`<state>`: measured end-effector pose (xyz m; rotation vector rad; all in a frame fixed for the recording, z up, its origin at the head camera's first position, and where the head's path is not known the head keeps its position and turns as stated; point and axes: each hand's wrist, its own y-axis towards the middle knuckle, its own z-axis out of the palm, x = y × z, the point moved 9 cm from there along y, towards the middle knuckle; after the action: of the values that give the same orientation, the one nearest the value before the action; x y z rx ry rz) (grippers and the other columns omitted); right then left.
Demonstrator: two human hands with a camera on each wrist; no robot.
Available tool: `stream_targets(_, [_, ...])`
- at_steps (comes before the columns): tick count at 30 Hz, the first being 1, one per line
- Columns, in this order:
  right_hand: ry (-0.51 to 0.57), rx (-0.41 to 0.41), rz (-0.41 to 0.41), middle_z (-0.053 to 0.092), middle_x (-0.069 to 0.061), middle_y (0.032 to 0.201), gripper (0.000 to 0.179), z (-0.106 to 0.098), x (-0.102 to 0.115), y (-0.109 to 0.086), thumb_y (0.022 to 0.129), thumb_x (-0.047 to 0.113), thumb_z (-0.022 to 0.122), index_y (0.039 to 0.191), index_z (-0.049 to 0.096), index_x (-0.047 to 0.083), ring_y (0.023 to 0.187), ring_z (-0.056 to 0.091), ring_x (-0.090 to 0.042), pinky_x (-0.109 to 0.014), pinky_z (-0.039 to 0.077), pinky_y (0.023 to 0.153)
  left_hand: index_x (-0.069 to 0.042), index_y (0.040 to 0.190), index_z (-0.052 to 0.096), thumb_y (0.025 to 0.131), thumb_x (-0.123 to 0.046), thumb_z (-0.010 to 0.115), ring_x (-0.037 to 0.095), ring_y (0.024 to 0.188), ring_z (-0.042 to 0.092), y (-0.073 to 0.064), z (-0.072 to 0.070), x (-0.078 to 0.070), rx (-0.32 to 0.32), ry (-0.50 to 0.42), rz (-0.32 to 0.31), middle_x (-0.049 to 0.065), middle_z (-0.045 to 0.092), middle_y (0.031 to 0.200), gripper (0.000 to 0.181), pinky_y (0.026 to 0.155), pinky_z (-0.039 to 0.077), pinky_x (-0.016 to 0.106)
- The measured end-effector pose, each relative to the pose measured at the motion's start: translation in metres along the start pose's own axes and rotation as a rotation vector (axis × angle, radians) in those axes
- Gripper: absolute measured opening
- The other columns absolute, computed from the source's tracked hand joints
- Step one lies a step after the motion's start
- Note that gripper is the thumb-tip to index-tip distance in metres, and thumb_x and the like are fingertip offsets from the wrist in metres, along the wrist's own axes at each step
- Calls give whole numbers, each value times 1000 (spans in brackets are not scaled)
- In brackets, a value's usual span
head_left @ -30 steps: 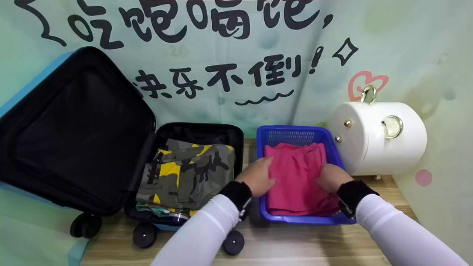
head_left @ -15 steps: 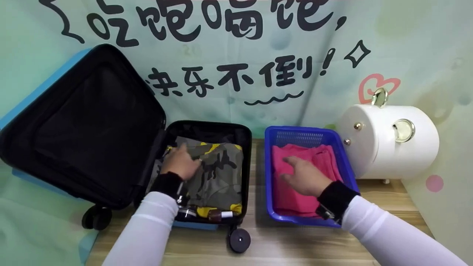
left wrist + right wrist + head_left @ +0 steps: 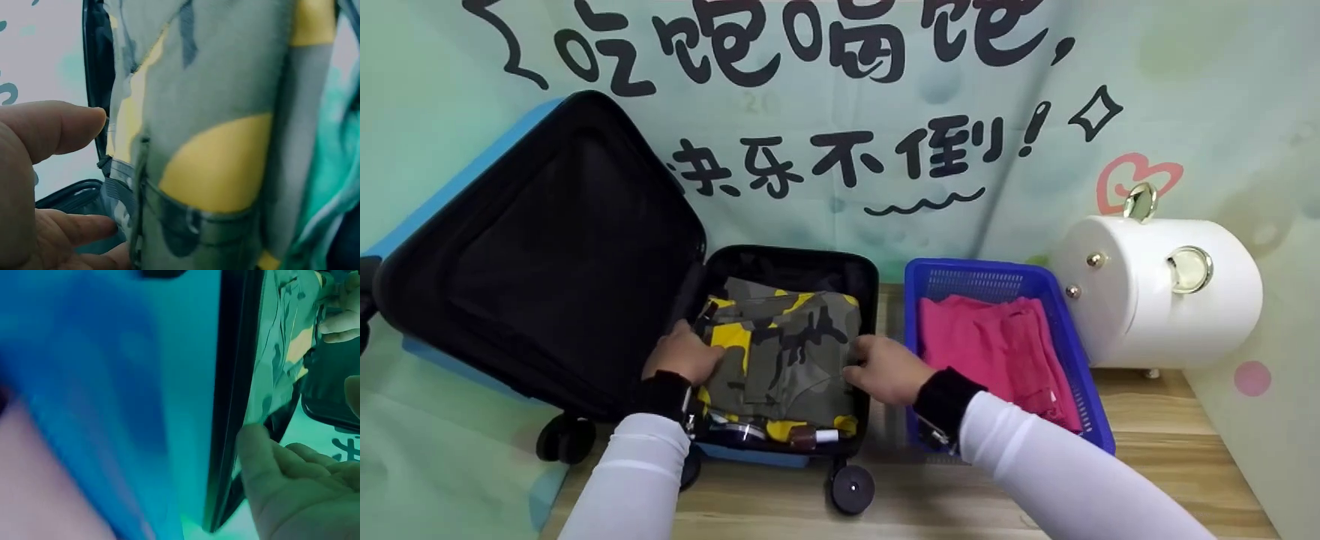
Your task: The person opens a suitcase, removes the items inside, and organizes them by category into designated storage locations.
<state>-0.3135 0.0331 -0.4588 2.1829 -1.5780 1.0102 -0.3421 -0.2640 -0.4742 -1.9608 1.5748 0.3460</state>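
Clearly, lettering (image 3: 848, 159) behind camouflage clothes (image 3: 799, 360) reads 快乐不倒

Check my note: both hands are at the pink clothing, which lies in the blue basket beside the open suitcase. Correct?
One error: the head view shows the left hand and right hand at the camouflage clothing inside the open suitcase, not at the pink clothing, which does lie in the blue basket beside the suitcase.
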Motion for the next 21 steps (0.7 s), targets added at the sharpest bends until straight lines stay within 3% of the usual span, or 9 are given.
stream_targets(6, [81,32,93,58,-24,137,60,16,1,12,97,27,67,143,48,-7,127,56,-33,-45,47,104,12,158,4,96,-36,61,48,130,48,1,5,4,18,24,-20,38,37,151,97,105,42,56])
stream_targets(10, [124,93,181,42,-26,155,83,28,1,16,96,32,66,157,25,-7,141,43,-35,-44,39,113,11,158,1,95,-38,61,49,130,48,1,8,3,26,56,-32,40,38,150,101,105,42,56])
stream_targets(13, [214,108,259,27,-26,163,94,34,-2,20,96,33,66,161,10,-5,148,32,-37,-45,33,117,12,158,-1,93,-40,63,51,131,46,0,10,2,35,80,-28,40,39,149,105,107,41,57])
stream_targets(16, [367,74,322,20,-26,165,98,36,-7,23,94,30,68,161,5,-5,150,26,-38,-46,31,119,12,158,-2,91,-39,66,51,132,45,2,11,2,38,95,-30,40,39,149,108,108,40,57])
stream_targets(19, [519,25,340,25,-24,163,90,37,-10,26,91,21,68,158,16,-8,146,32,-36,-45,34,115,11,158,-2,90,-39,68,51,132,45,4,12,4,40,99,-42,39,39,150,110,108,40,57])
stream_targets(21, [594,4,329,40,-21,152,71,38,-11,29,87,16,68,145,37,-10,134,45,-33,-42,41,107,10,158,-4,90,-39,69,51,134,43,6,13,8,48,104,-54,40,37,150,112,108,39,58])
